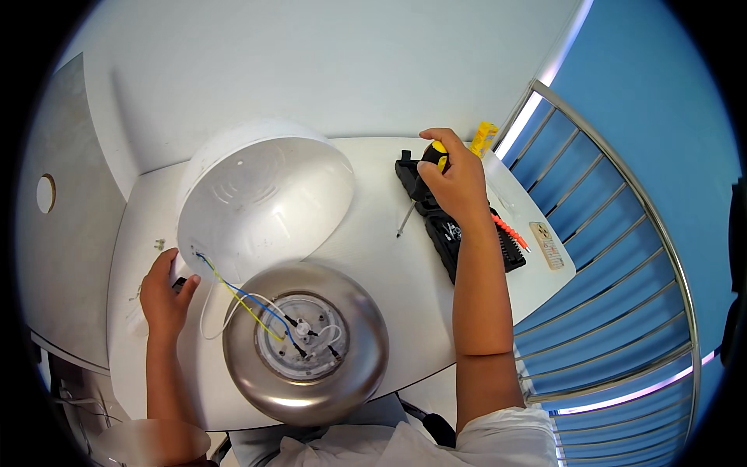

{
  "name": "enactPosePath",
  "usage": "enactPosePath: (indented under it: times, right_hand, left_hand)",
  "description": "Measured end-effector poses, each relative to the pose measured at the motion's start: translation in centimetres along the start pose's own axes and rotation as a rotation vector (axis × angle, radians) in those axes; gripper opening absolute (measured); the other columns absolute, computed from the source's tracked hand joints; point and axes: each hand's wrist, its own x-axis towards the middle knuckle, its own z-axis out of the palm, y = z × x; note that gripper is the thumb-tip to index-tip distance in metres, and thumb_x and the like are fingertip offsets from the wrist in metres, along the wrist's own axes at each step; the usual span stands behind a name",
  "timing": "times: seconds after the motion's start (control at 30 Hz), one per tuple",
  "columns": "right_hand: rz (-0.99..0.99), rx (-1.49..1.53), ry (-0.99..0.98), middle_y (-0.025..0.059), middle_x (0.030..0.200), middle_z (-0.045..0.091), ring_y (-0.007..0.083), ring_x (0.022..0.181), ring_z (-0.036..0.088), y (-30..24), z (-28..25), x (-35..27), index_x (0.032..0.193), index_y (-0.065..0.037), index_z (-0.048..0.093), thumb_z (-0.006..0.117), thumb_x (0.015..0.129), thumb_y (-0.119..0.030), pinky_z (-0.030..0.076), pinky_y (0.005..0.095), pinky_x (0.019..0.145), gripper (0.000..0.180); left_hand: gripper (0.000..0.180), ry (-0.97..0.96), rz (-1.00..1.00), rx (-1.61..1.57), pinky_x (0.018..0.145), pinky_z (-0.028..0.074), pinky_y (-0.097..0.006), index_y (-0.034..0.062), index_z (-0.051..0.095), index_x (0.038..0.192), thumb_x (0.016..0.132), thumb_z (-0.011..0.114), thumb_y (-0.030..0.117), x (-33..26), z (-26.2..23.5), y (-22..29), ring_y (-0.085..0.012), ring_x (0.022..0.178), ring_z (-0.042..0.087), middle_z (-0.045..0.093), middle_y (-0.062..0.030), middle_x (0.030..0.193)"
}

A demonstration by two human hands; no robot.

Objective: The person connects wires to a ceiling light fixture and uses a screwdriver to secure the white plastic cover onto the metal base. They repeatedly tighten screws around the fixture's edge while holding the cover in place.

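Note:
My right hand (455, 177) grips a screwdriver (440, 156) by its yellow and black handle; the thin shaft points down toward the tabletop. Below that hand lies an open black tool case (442, 237) with bits and small parts. At the left, my left hand (162, 300) curves its fingers beside the rim of a white dome shade (272, 202). A small black thing (180, 285) shows between thumb and fingers, too hidden to name. In front of me sits a round brushed-metal lamp base (358, 373). Yellow-green and blue wires (257, 300) link its centre to the shade.
Everything stands on a white table (381, 272). An orange-red flexible shaft (510, 232) crosses the case. Toward the right edge lie a beige card (546, 245) and a yellow item (484, 138). Small metal parts (159, 244) lie left of the shade. A metal railing (622, 183) borders the right.

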Motion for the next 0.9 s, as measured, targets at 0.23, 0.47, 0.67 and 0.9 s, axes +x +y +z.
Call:
enactPosePath:
  times: [0.23,0.47,0.67,0.9]
  right_hand:
    - [-0.049,0.014,0.039,0.0100,0.075,0.060,0.0242,0.065,0.057,0.0,-0.1,0.0,0.114,-0.012,0.060,0.061,0.074,-0.014,0.047,0.0322,0.067,0.040]
    - [-0.120,0.625,0.154,0.0072,0.086,0.062,0.0136,0.076,0.055,-3.0,-2.3,-1.7,0.112,-0.004,0.058,0.058,0.074,-0.003,0.047,0.0263,0.069,0.038]
    - [-0.131,1.064,0.173,0.0181,0.093,0.061,0.0209,0.088,0.056,-6.8,0.3,-4.1,0.121,0.002,0.045,0.057,0.079,-0.018,0.046,0.0302,0.083,0.047]
    - [0.009,1.286,-0.001,0.0172,0.100,0.062,0.0159,0.081,0.060,-9.5,7.7,-3.5,0.122,-0.001,0.043,0.049,0.088,-0.007,0.051,0.0239,0.062,0.035]
  left_hand:
    - [0.053,-0.012,-0.010,-0.054,0.083,0.050,-0.039,0.0057,0.059,0.119,0.070,0.080,0.012,0.1,-0.1,0.2,-0.0338,0.094,0.064,0.068,-0.0145,0.106]
    - [0.047,0.057,0.031,-0.142,0.083,0.049,-0.031,0.0055,0.054,0.120,0.076,0.070,-0.002,0.1,1.2,-1.8,-0.0232,0.094,0.061,0.058,-0.0116,0.121]
    - [0.035,-0.034,0.146,-0.340,0.087,0.047,-0.036,0.0070,0.062,0.107,0.072,0.068,0.004,0.0,-2.3,0.7,-0.0283,0.115,0.054,0.048,-0.0148,0.137]
    - [0.045,-0.117,0.214,-0.420,0.084,0.052,-0.038,0.0141,0.066,0.116,0.071,0.068,0.014,0.2,-3.0,0.4,-0.0276,0.102,0.064,0.042,-0.0112,0.145]
